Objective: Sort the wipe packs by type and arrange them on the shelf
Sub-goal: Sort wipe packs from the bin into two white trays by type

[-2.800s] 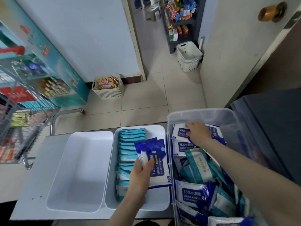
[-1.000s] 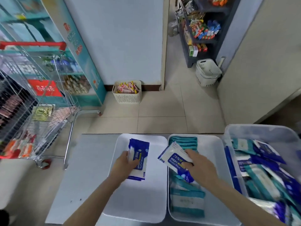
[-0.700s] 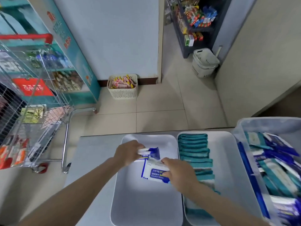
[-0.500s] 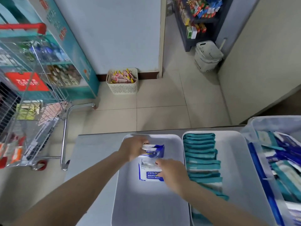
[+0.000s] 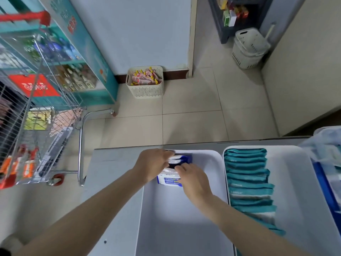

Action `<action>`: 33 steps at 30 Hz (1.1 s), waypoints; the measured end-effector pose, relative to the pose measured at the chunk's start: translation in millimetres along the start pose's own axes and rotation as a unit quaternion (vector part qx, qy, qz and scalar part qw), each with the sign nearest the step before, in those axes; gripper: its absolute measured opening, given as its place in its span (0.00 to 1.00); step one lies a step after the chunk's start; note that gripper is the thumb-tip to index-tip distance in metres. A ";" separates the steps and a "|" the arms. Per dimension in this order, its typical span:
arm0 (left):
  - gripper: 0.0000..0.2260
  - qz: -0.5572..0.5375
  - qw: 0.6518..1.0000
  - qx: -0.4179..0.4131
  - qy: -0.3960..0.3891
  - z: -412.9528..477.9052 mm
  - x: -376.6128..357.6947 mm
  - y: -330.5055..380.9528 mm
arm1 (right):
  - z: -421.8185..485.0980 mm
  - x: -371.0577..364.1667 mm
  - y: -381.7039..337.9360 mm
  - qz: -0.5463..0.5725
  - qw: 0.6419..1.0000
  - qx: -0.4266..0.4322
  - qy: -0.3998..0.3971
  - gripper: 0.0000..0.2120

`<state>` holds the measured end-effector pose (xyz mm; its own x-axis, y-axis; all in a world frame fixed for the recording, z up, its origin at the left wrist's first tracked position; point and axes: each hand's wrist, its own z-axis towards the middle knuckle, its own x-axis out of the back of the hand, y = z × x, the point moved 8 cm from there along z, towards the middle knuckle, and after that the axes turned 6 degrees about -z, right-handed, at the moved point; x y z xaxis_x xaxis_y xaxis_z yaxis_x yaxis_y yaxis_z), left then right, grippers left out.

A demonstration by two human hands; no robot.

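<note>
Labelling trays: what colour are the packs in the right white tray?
Teal wipe packs, some white; head view.

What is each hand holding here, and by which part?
Left hand grips upright blue packs by their tops; right hand touches the nearer pack on top, grip unclear.

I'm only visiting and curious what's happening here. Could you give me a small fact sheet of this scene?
Setting: shop corner, grey table with two white bins
Left bin: blue packs upright at its far end
Right bin: row of teal packs along its left side
Left hand: fingers curled over the upright blue packs
Right hand: fingers on a leaning blue pack; grip hidden
Far right: clear tub, contents blurred
Floor: shopping cart, basket of small packets
</note>
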<state>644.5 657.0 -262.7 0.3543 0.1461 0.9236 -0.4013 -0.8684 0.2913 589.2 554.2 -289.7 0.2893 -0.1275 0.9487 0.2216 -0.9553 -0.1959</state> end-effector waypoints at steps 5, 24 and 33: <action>0.18 -0.028 0.998 0.033 0.051 -14.3 11.0 -1.0 | -9.2 6.0 23.3 0.040 0.995 -0.076 0.043 0.10; 0.20 -0.153 0.975 0.161 -0.027 -83.8 -9.2 71.6 | -106.0 75.6 55.4 0.128 0.972 -0.120 0.155 0.23; 0.19 -0.141 0.988 0.040 -0.042 -55.8 5.5 214.0 | -238.3 114.7 174.3 0.173 0.937 -0.253 0.166 0.18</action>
<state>513.3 498.4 -181.4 0.5121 0.3510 0.7839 -0.2101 -0.8338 0.5105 439.1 309.5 -155.9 -0.0617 -0.4478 0.8920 -0.3269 -0.8353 -0.4420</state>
